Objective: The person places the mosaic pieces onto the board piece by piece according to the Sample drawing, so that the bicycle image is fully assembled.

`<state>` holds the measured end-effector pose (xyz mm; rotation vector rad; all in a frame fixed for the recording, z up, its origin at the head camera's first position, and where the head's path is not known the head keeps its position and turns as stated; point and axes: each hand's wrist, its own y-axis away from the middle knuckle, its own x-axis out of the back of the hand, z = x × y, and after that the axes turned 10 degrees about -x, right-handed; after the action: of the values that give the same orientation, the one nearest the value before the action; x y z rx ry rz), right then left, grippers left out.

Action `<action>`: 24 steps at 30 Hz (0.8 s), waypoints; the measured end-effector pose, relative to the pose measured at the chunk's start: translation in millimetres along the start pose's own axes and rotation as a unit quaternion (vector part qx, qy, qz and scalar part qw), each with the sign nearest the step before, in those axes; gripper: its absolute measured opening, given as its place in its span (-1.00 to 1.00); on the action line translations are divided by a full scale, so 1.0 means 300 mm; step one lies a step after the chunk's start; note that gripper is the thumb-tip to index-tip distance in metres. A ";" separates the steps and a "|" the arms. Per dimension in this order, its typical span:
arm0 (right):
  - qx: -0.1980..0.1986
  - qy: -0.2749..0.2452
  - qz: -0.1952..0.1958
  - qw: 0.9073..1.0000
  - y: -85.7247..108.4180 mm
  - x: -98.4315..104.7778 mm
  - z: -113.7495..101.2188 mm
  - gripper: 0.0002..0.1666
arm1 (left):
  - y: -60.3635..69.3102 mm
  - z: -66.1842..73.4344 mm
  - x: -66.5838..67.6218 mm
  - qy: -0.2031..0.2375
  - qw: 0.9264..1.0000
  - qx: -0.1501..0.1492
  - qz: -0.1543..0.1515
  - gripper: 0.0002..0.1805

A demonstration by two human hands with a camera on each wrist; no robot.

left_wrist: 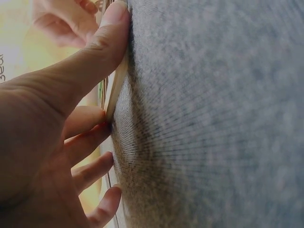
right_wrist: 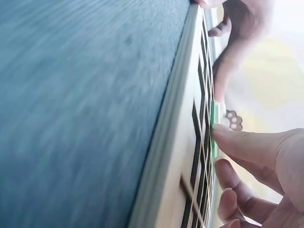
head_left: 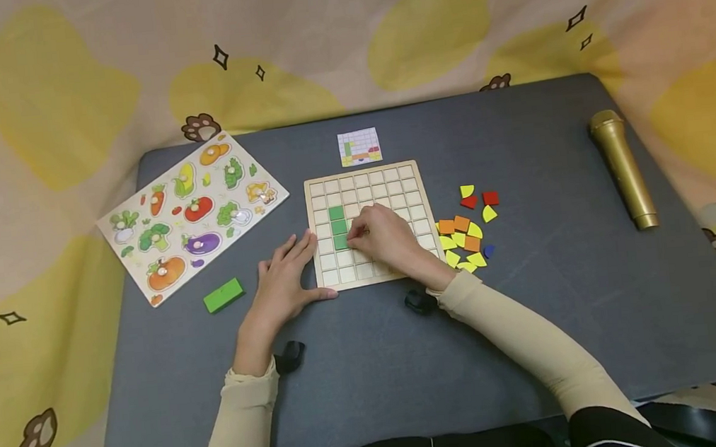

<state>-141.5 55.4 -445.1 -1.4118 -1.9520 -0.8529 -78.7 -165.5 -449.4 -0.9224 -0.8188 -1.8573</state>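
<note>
Patterned cloth [head_left: 431, 32], yellow blotches and brown paw prints, hangs behind a grey table [head_left: 345, 366]. Grid board [head_left: 362, 180] lies flat mid-table, light wood frame, rows of square cells. Three green tiles [head_left: 338, 227] stacked in one line down second column from left, each in its own cell; most other visible cells hold no color, just pale bottoms; some cells hidden by right hand.

Right hand [head_left: 383, 237] over the board, fingers bent, tips at the lowest green tile; right wrist view shows a fingertip touching green. Can't tell if it pinches the tile or only presses it. Left hand [head_left: 283, 281] at board's near left corner, fingers spread and fairly straight, index along left edge, thumb on near edge.

Small card [head_left: 360, 146] just beyond the board's far edge, printed with a grid and colored shapes. Loose tiles [head_left: 472, 244] right of the board: yellow, orange, red, one blue, some overlapping, a few close to the board's right edge.

Puzzle board [head_left: 219, 191] lies angled at far left, vegetable pieces in its slots: carrot, corn, tomato, eggplant, pumpkin, others. Green block [head_left: 224, 295] between puzzle board and left hand. Gold mic [head_left: 624, 168] lies far right, well apart from tiles.
</note>
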 end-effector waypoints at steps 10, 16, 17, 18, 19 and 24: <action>-0.031 -0.042 0.023 0.998 0.061 0.101 0.140 -0.91 | 0.002 0.002 0.000 0.006 1.000 0.001 0.002 0.28; -0.070 -0.056 0.034 0.995 0.121 0.187 0.239 -0.85 | 0.000 0.004 -0.003 0.005 1.000 0.002 0.002 0.28; -0.076 -0.056 0.036 0.995 0.132 0.202 0.254 -0.83 | -0.001 0.004 -0.003 0.003 1.000 0.002 0.002 0.28; -0.083 -0.055 0.039 0.994 0.142 0.216 0.271 -0.81 | -0.001 0.004 -0.003 0.002 1.000 0.001 0.002 0.28; -0.088 -0.053 0.042 0.994 0.151 0.229 0.287 -0.79 | -0.002 0.004 -0.003 0.001 1.000 0.001 0.002 0.28; -0.125 -0.042 0.073 0.989 0.173 0.290 0.356 -0.68 | 0.000 0.004 -0.001 0.004 1.000 0.002 0.001 0.28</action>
<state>-124.5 201.7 -437.7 -1.7385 -1.8221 -1.0118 -78.2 -164.4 -449.1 -0.9116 -0.8158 -1.8558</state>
